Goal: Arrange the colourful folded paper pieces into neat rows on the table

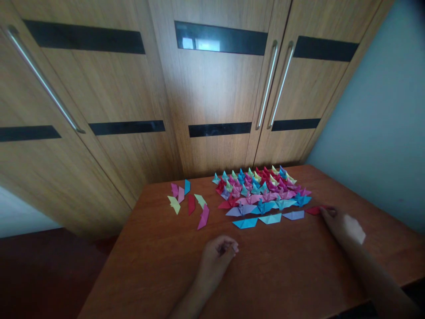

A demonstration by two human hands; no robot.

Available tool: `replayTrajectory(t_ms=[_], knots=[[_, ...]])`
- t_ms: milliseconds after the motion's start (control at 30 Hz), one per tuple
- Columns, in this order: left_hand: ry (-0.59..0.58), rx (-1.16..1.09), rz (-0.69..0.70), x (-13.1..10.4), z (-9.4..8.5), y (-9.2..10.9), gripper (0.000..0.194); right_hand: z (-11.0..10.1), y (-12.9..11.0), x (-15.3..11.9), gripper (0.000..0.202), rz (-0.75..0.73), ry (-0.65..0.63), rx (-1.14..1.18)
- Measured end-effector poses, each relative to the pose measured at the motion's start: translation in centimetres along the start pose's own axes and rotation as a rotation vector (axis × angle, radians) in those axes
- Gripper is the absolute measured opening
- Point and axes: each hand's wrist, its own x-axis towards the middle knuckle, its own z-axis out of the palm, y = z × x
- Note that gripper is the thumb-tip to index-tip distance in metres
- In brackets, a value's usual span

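Observation:
My right hand [341,225] reaches to the right end of the front row, its fingertips pinched on a red folded paper piece [312,210] that lies on the table. To its left in the same row are a lavender folded piece [293,215], a pale turquoise one [270,219] and a blue one [245,223]. Behind them stand several rows of small origami cranes [264,207] in many colours. My left hand [217,254] hovers over or rests on the table's near middle, fingers curled in, with nothing visible in it.
Loose folded papers lie at the left of the brown table [149,248], among them a red one [191,204], a yellow one [174,204] and a magenta one [203,217]. A wooden wardrobe [212,93] stands behind the table, and a pale wall [375,133] is at right.

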Motion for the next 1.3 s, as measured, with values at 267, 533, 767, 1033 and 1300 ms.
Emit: replayTrajectory(t_ms=[267, 533, 767, 1033, 1300], knots=[[0.012, 0.003, 0.017, -0.1, 0.0, 0.5, 0.019, -0.4, -0.2, -2.1, 0.049, -0.032, 0.129, 0.154], [0.116, 0.136, 0.088, -0.3, -0.5, 0.7, 0.021, 2.0, -6.9, -14.0, 0.04, -0.386, -0.093, 0.667], [0.256, 0.486, 0.204, 0.5, -3.8, 1.4, 0.014, 1.9, -15.7, -22.2, 0.024, -0.738, -0.649, 0.851], [0.313, 1.128, 0.074, 2.8, -7.7, 2.7, 0.023, 3.2, -18.8, -23.0, 0.02, -0.87, -0.619, 0.723], [0.3, 1.308, 0.161, 4.3, -7.0, 1.9, 0.02, 3.1, -18.4, -23.4, 0.02, -0.919, -0.527, 0.709]])
